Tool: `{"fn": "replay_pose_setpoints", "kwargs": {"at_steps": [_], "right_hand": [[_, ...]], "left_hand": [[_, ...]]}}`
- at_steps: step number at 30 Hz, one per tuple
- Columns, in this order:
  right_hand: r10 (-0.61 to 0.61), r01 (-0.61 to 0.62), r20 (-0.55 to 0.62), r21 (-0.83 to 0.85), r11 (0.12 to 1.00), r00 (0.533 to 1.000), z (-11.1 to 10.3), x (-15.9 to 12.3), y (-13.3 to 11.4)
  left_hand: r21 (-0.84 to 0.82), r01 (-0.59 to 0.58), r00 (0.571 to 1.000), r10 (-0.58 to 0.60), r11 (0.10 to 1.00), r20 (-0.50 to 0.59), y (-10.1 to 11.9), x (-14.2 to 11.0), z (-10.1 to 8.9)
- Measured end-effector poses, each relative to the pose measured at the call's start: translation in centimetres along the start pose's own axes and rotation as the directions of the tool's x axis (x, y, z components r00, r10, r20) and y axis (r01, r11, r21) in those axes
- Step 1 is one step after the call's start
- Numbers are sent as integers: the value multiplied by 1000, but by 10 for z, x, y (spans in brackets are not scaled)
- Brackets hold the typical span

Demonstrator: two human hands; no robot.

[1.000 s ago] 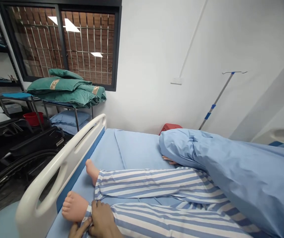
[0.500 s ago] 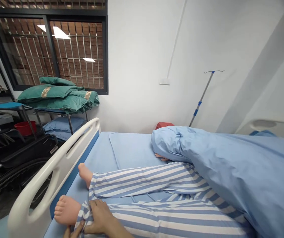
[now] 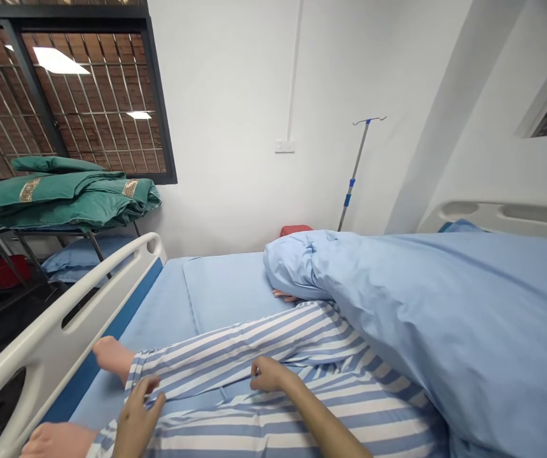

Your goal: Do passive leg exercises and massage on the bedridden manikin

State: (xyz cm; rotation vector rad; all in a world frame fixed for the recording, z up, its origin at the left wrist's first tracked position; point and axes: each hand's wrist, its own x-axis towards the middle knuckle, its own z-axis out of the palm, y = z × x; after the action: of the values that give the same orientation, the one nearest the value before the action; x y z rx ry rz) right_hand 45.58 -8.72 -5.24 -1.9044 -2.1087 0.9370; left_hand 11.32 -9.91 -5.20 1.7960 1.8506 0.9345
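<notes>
The left hand (image 3: 137, 423) lay with fingers apart on the striped pyjama trousers (image 3: 235, 356) of a manikin (image 3: 111, 356) on a hospital bed (image 3: 159, 312); the right hand (image 3: 270, 375), fingers together, seemed to pinch cloth between the legs.

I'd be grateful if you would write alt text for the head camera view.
A person's left hand and right hand rest on the blue-and-white striped pyjama trousers of a manikin lying on a hospital bed, its upper body under a blue blanket. A white bed rail runs along the bed's side; an IV pole stands by the wall.
</notes>
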Motion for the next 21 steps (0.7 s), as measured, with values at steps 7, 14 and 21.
{"fn": "replay_pose_setpoints", "kwargs": {"at_steps": [7,14,21], "right_hand": [[-73,71,33,64,995,997,3,32,27],[-111,110,12,69,992,994,10,39,40],[-44,40,105,34,999,994,7,36,36]], "left_hand": [[327,-275,952,207,904,228,13,87,47],[575,-336,898,70,746,434,-14,115,49],[541,-292,900,34,789,435,6,124,23]]}}
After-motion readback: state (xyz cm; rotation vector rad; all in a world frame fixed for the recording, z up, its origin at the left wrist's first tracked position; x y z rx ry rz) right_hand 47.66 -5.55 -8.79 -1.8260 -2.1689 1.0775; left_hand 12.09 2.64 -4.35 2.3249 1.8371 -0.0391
